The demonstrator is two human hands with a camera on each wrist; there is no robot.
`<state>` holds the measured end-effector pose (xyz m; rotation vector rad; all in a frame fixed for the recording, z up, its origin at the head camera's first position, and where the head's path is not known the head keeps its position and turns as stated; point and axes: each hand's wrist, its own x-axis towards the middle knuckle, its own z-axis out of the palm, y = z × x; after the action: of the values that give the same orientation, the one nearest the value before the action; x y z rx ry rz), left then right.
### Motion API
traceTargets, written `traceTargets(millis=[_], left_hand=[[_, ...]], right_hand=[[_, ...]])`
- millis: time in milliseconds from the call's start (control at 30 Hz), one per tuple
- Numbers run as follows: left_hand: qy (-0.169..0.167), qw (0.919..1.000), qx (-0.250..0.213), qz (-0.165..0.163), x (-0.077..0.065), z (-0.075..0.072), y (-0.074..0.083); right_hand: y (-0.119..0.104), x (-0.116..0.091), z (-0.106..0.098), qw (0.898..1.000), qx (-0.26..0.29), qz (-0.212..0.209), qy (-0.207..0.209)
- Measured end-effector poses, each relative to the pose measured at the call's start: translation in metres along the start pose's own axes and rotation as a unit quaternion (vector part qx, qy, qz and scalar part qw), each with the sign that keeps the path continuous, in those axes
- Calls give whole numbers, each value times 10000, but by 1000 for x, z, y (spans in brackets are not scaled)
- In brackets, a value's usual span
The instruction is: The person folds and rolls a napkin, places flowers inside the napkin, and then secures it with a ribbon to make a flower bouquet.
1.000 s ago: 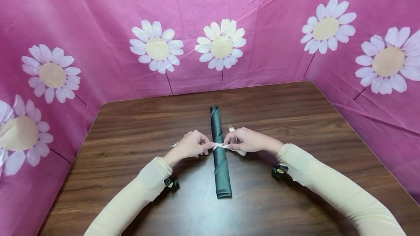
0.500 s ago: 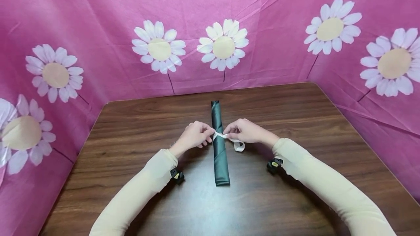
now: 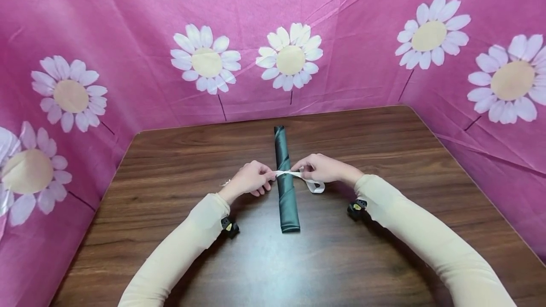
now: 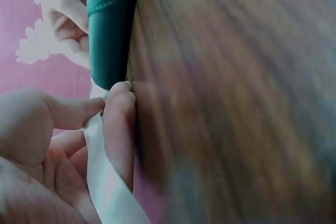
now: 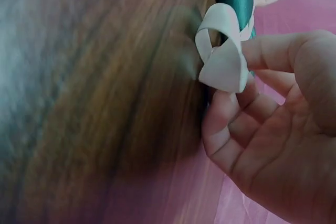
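A dark green satiny cloth roll (image 3: pixel 289 207) lies lengthwise on the table, pointing away from me. Around its middle runs a white ribbon (image 3: pixel 283 173), crossed on top. My left hand (image 3: pixel 252 177) pinches one end of it between thumb and forefinger, left of the roll; in the left wrist view a tail of ribbon (image 4: pixel 107 182) hangs down past the palm. On the other side my right hand (image 3: pixel 322 168) pinches the other end. A loose curl of ribbon (image 5: pixel 223 69) stands out by its fingers in the right wrist view.
The brown wood-grain table (image 3: pixel 179 150) carries the roll and reaches back to a pink curtain (image 3: pixel 247 8) printed with white daisies. Small black devices (image 3: pixel 357 208) hang at both wrists below the cream sleeves (image 3: pixel 426 236).
The roll has shifted away from me a little. Both hands have drawn slightly apart, and the ribbon between them now stretches longer and straighter across the roll.
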<state>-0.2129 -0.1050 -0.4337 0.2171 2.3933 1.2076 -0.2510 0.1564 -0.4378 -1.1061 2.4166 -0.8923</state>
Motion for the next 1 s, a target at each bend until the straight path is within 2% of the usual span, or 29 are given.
traceTargets(millis=[100, 333, 500, 700, 800, 1000], left_hand=[[-8, 10000, 75, -26, 1, 2, 0], [-386, 9976, 572, 42, 7, 12, 5], [-193, 9942, 1054, 16, 11, 17, 13], [23, 9911, 1330, 26, 17, 17, 12], [7, 9921, 1256, 51, 14, 14, 10], [-455, 9981, 337, -228, -3, -5, 8]], right_hand=[[2, -1, 0, 10000, 61, 10, -45], [5, -9, 1, 9981, 198, 323, -477], [1, -8, 7, 9977, -108, 416, -520], [-6, -4, 13, 9970, -412, 561, -347], [-7, -4, 13, 9971, -325, 634, -261], [-15, -4, 2, 9979, -103, 641, 16]])
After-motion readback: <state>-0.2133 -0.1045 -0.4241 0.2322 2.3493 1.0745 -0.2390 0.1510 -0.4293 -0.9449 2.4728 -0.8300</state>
